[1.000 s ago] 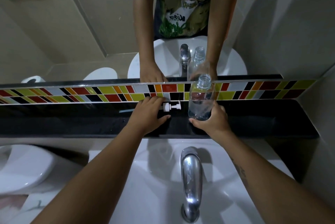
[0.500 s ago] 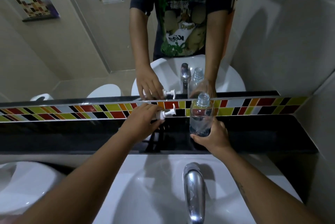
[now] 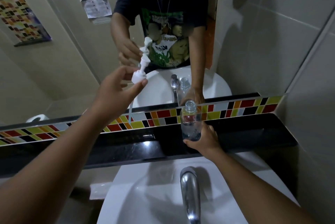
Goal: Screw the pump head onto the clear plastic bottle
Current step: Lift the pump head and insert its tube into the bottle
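A clear plastic bottle (image 3: 190, 122) with an open threaded neck stands upright on the black shelf (image 3: 253, 133). My right hand (image 3: 204, 138) grips its lower part. My left hand (image 3: 117, 86) is raised in front of the mirror, up and to the left of the bottle, and pinches the white pump head (image 3: 139, 77) by its collar. The pump's dip tube (image 3: 130, 111) hangs down below my fingers. The pump head is well apart from the bottle's neck and looks blurred.
A chrome tap (image 3: 190, 193) rises over the white sink basin (image 3: 148, 202) just below the shelf. A band of coloured tiles (image 3: 244, 106) runs behind the shelf under the mirror (image 3: 72, 51). A tiled wall (image 3: 299, 60) closes in on the right.
My left hand has picked the pump head up off the shelf and lifted it high and to the left. My right hand has kept its hold on the bottle. The camera has tilted upward.
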Available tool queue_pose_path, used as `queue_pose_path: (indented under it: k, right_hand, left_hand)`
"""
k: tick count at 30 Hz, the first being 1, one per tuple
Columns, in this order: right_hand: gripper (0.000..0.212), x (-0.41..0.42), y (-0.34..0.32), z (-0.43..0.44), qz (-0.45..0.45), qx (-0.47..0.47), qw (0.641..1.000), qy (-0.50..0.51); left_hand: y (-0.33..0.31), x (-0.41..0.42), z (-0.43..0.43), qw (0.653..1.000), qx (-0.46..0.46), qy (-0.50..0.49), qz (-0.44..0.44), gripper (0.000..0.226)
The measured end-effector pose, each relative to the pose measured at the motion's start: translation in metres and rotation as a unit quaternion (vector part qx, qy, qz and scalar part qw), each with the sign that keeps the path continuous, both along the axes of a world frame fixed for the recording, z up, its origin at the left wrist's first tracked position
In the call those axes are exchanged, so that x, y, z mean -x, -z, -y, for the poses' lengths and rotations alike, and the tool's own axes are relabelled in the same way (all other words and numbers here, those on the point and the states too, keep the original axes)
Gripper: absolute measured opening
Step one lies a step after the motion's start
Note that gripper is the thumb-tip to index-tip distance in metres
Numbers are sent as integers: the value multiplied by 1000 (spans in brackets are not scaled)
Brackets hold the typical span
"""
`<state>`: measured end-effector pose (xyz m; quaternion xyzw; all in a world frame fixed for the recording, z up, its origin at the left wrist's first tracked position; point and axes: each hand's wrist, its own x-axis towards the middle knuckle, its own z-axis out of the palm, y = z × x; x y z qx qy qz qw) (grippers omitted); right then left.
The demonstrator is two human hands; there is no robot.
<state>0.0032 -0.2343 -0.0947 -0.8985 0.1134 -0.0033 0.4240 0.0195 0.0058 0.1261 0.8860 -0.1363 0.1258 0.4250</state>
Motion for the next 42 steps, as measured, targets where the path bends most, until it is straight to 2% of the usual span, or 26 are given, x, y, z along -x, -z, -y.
queue_pose_path:
  k: [7, 14, 19, 23, 35, 42]
  right_hand:
    - [78, 2, -3, 1, 9, 6, 1000, -10]
    - [80, 3, -3, 2, 9, 9, 1000, -15]
    - [83, 4, -3, 3, 12, 9, 1000, -23]
    - [80, 4, -1, 3, 15, 11, 1000, -21]
    - [80, 2, 1, 3, 12, 8, 1000, -9]
    - [82, 0, 2, 2, 14, 10, 1000, -6]
  left_hand:
    - [-20, 3, 22, 980, 197, 27, -13, 10]
    - [-26, 6, 40, 958, 286, 27, -16, 7]
    - [-26, 8, 48, 959, 284, 24, -6, 13]
    - [-23, 10, 57, 961, 274, 35, -7, 7]
    - [-4, -2, 68, 971, 230, 59, -36, 7]
    - [21, -10, 79, 975, 204, 57, -67, 43]
